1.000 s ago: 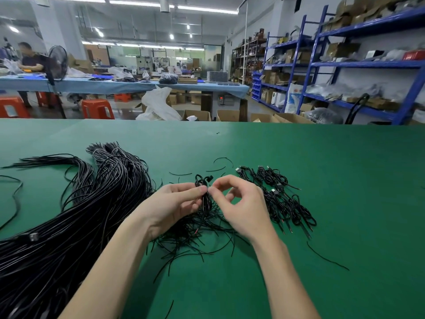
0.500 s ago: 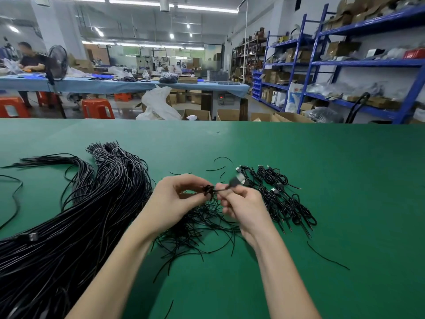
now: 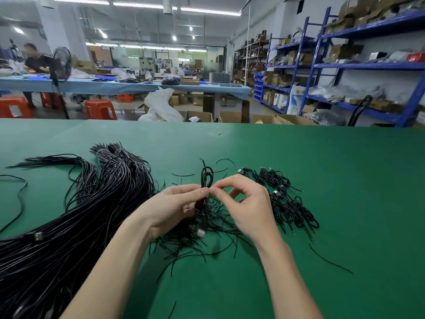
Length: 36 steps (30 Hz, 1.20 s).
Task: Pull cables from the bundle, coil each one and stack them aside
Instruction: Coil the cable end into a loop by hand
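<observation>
Cable [image 3: 206, 180] folded into a loop, held upright over green table [image 3: 322, 180], just right of the big bundle [image 3: 69, 215]. Left hand [image 3: 174, 208] grips the loop's lower part, thumb and fingers curled round it. Right hand [image 3: 246, 203] pinches it at the same spot w/ thumb and forefinger. Stack of coiled cables [image 3: 282, 199] lies right of the bundle, beyond the right hand. Loose wire ties [image 3: 202, 238] under both hands.
</observation>
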{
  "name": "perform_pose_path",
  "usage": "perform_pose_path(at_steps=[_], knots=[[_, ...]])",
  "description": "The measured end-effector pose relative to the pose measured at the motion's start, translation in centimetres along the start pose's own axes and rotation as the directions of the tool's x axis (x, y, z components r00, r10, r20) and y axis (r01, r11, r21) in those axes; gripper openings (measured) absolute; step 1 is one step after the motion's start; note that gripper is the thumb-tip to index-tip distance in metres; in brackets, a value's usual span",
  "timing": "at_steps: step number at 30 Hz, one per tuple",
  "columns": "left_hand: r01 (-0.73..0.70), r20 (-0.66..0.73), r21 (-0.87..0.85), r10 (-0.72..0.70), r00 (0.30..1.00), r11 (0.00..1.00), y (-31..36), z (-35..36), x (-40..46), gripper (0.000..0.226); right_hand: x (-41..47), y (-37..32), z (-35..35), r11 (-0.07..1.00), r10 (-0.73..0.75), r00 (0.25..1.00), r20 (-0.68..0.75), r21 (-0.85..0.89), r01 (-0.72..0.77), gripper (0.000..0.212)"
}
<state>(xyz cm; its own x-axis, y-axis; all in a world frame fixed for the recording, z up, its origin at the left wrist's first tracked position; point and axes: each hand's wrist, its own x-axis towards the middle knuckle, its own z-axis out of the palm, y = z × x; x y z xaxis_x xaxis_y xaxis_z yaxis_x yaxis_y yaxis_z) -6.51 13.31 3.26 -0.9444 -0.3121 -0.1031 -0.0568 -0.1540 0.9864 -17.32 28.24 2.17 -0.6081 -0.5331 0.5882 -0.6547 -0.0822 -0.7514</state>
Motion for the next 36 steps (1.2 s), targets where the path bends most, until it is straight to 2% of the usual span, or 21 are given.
perform_pose_path(at_steps=[2, 4, 6, 7, 9, 10, 11, 12, 13, 15, 16, 17, 18, 20, 23, 25, 27, 29, 31, 33, 36], knots=[[-0.038, -0.045, -0.027, 0.037, 0.998, 0.999, 0.1, -0.1, 0.0, 0.036, 0.0, 0.2, 0.1, 1.000, 0.010, 0.999, -0.035, -0.013, -0.011, 0.006], [-0.120, -0.086, 0.006, 0.120, 0.989, 0.993, 0.2, 0.2, 0.0, 0.029, -0.1, 0.2, 0.4, 0.992, 0.117, 0.992, -0.054, 0.052, -0.114, 0.006], [-0.235, -0.135, 0.099, 0.247, 0.960, 0.967, -0.1, 0.4, 0.1, 0.031, 0.1, 0.1, 0.8, 0.905, 0.327, 0.945, 0.014, 0.283, -0.318, 0.007], [-0.318, -0.144, 0.162, 0.341, 0.929, 0.934, -0.1, 0.5, 0.1, 0.026, 0.2, 0.0, 0.9, 0.792, 0.446, 0.890, 0.092, 0.423, -0.441, 0.008], [-0.512, -0.082, 0.398, 0.586, 0.806, 0.761, -0.1, 0.4, 0.0, 0.016, 0.4, -0.2, 0.8, 0.460, 0.614, 0.724, 0.314, 0.603, -0.652, 0.008], [-0.576, 0.004, 0.555, 0.691, 0.723, 0.600, 0.0, 0.3, 0.0, 0.015, 0.4, -0.4, 0.6, 0.309, 0.643, 0.652, 0.403, 0.642, -0.702, 0.008], [-0.600, 0.091, 0.668, 0.752, 0.652, 0.440, 0.1, 0.3, 0.1, 0.017, 0.4, -0.4, 0.6, 0.216, 0.647, 0.616, 0.450, 0.667, -0.713, 0.009], [-0.593, 0.129, 0.724, 0.776, 0.617, 0.352, 0.1, 0.2, 0.2, 0.019, 0.4, -0.4, 0.6, 0.208, 0.646, 0.621, 0.445, 0.680, -0.703, 0.008], [-0.565, 0.095, 0.735, 0.769, 0.633, 0.375, 0.1, 0.3, 0.3, 0.020, 0.4, -0.4, 0.7, 0.315, 0.644, 0.667, 0.375, 0.664, -0.678, 0.007], [-0.443, -0.099, 0.648, 0.646, 0.757, 0.620, 0.1, 0.0, 0.4, 0.025, 0.3, -0.4, 1.0, 0.705, 0.544, 0.831, 0.115, 0.475, -0.527, 0.008], [-0.343, -0.175, 0.534, 0.498, 0.849, 0.772, 0.3, -0.3, 0.3, 0.027, 0.2, -0.3, 1.1, 0.854, 0.428, 0.904, -0.001, 0.328, -0.404, 0.007], [-0.210, -0.195, 0.391, 0.303, 0.933, 0.896, 0.4, -0.6, 0.2, 0.028, 0.1, -0.2, 1.2, 0.941, 0.293, 0.953, -0.077, 0.199, -0.273, 0.006], [-0.063, -0.148, 0.229, 0.099, 0.984, 0.971, 0.6, -0.8, 0.0, 0.031, 0.1, 0.0, 1.2, 0.984, 0.155, 0.982, -0.111, 0.104, -0.144, 0.006], [0.149, 0.000, -0.016, -0.149, 0.989, 0.989, 0.8, -0.8, -0.3, 0.045, 0.0, 0.2, 1.3, 0.998, -0.055, 0.993, -0.100, -0.022, 0.053, 0.008], [0.137, 0.063, -0.163, -0.129, 0.990, 0.977, 0.7, -0.7, -0.2, 0.036, 0.0, 0.4, 1.3, 0.989, -0.143, 0.989, -0.024, -0.044, 0.142, 0.009], [0.058, 0.100, -0.131, -0.045, 0.994, 0.990, 0.5, -0.5, -0.1, 0.023, 0.0, 0.5, 1.1, 0.998, -0.060, 0.998, 0.008, 0.023, 0.060, 0.008], [-0.035, 0.080, -0.066, 0.040, 0.996, 0.997, 0.2, -0.7, -0.1, 0.017, 0.1, 0.3, 0.8, 0.968, 0.163, 0.985, 0.052, 0.185, -0.169, 0.006], [-0.129, 0.035, 0.023, 0.128, 0.991, 0.991, 0.0, -0.8, -0.3, 0.010, 0.1, 0.0, 0.7, 0.871, 0.349, 0.926, 0.143, 0.316, -0.377, 0.006], [-0.195, -0.007, 0.090, 0.196, 0.981, 0.977, -0.1, -0.6, -0.4, 0.015, 0.1, -0.2, 0.6, 0.760, 0.456, 0.851, 0.260, 0.383, -0.525, 0.011], [-0.279, -0.059, 0.157, 0.291, 0.955, 0.947, 0.0, -0.4, -0.4, 0.025, 0.3, -0.5, 0.3, 0.569, 0.544, 0.740, 0.395, 0.474, -0.672, 0.017], [-0.444, -0.057, 0.311, 0.483, 0.874, 0.840, 0.2, 0.2, -0.5, 0.019, 0.4, -0.5, 0.1, 0.121, 0.577, 0.554, 0.600, 0.607, -0.785, 0.019]])
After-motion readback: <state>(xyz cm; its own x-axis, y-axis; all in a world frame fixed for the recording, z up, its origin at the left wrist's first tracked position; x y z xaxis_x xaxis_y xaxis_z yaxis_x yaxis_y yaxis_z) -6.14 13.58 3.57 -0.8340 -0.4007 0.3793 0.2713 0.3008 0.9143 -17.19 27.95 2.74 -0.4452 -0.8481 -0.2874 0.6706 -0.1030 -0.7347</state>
